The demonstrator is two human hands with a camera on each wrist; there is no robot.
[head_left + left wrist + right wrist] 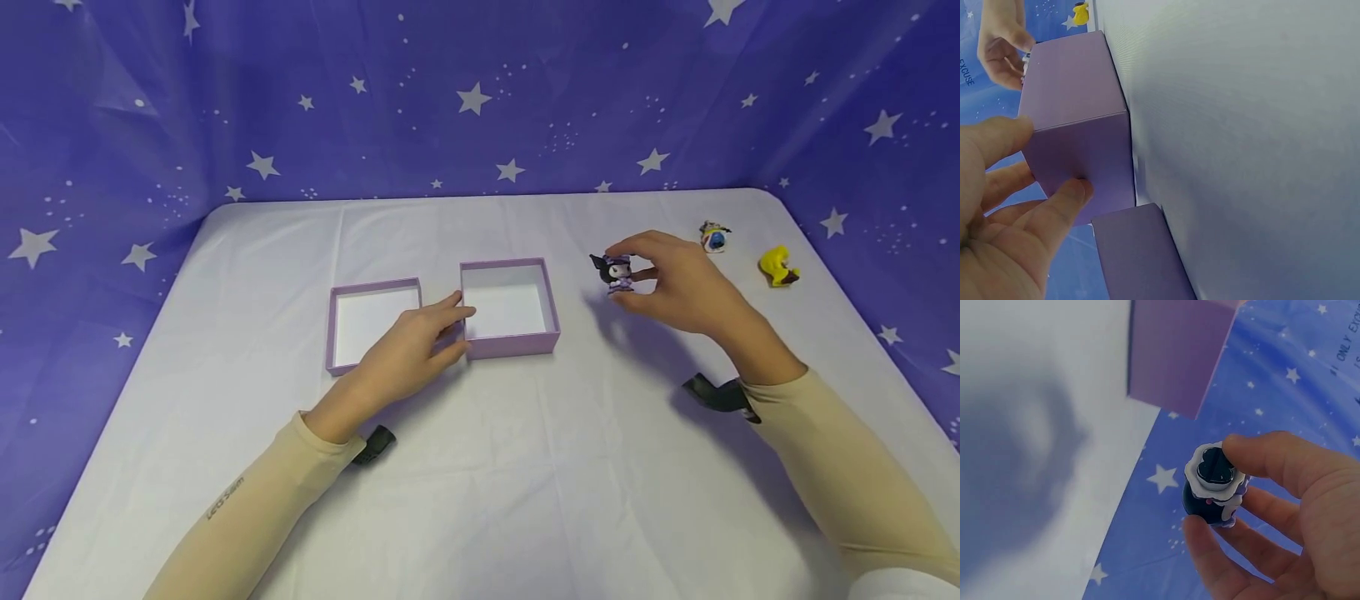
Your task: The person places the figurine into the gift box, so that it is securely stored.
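My right hand pinches a small figurine with a dark pointed-ear hood and pale face, holding it above the table to the right of an open purple box. Seen by the right wrist camera, the figurine shows a white scalloped rim and a dark rounded piece, between thumb and fingertips. My left hand touches the box's left side with extended fingers, one fingertip reaching over the rim. From the left wrist, a finger lies against the box's side wall.
A shallow purple-edged lid lies white inside up, left of the box and partly behind my left hand. Towards the right back stand a small multicoloured figurine and a yellow figurine. A starry blue-purple cloth hangs behind the white-covered table.
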